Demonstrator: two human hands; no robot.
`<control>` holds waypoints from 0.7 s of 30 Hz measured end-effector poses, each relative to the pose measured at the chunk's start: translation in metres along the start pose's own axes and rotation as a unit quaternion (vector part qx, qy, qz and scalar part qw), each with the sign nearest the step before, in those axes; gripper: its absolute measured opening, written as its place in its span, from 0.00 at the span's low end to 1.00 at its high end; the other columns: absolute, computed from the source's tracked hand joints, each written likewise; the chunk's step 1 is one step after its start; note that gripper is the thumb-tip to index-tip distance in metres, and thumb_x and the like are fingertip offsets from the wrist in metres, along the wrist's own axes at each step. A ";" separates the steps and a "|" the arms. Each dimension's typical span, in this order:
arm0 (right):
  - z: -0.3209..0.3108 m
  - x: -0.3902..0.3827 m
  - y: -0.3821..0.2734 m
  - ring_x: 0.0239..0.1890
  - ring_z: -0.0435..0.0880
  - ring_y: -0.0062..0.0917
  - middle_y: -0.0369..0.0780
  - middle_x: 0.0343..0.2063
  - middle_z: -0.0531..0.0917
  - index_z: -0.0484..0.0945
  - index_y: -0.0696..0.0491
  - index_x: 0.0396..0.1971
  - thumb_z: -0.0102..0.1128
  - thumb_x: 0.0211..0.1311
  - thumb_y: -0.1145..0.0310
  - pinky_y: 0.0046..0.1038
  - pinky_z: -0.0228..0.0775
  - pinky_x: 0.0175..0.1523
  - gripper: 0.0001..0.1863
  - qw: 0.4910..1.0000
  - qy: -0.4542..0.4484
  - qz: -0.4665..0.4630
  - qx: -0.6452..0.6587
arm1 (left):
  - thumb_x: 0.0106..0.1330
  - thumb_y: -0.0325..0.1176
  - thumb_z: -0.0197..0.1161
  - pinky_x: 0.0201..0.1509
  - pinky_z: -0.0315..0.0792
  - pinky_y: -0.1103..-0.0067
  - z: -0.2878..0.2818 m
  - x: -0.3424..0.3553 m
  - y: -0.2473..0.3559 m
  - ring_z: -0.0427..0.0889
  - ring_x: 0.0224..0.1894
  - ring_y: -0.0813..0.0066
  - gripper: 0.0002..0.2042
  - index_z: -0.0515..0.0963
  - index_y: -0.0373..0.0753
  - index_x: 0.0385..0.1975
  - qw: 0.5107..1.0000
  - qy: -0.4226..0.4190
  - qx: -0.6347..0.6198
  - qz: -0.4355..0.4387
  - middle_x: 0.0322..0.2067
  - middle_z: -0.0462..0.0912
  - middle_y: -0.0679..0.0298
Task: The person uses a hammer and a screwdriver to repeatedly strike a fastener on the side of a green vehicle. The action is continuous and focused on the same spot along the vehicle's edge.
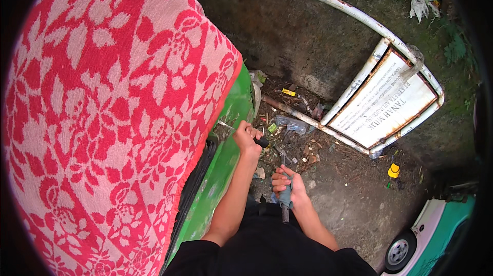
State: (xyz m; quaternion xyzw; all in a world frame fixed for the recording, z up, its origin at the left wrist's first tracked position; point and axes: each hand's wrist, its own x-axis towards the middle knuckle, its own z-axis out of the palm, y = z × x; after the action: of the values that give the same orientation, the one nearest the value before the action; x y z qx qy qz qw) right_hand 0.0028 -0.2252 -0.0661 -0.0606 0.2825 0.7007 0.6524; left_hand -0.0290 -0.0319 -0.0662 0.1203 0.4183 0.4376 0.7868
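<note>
My left hand (pixel 247 136) is closed round a screwdriver (pixel 262 142); its black handle end sticks out to the right. The thin metal shaft points left at the green painted body panel (pixel 239 96) of a vehicle, near the fringe of a red and pink floral towel (pixel 113 116). I cannot tell if the tip touches the panel. Lower and to the right, my right hand (pixel 292 186) grips a metal tool with a grey-blue wrapped handle (pixel 285 197). Its rusty end points down toward me, and a metal part reaches up past my fingers.
A white, rusty tube frame with a signboard (pixel 387 101) leans by the dark wall (pixel 287 34). Litter and dirt lie on the ground (pixel 334 194), with a yellow scrap (pixel 394 170). A teal and white vehicle (pixel 431 230) stands at lower right. Black rubber trim (pixel 197 183) edges the green panel.
</note>
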 end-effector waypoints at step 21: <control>-0.018 0.003 0.001 0.14 0.63 0.12 0.28 0.14 0.64 0.67 0.50 0.23 0.45 0.70 0.60 0.21 0.59 0.21 0.15 0.999 0.008 0.025 0.033 | 0.55 0.29 0.54 0.19 0.60 0.71 -0.008 0.000 0.004 0.56 0.08 0.72 0.17 0.56 0.46 0.08 1.000 -0.002 0.022 0.021 0.07 0.55 0.68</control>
State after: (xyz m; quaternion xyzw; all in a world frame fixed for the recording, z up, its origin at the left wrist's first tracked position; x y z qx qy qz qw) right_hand -0.0031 -0.2305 -0.0822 -0.0373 0.3121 0.7066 0.6340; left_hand -0.0371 -0.0312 -0.0690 0.1476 0.4240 0.4445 0.7751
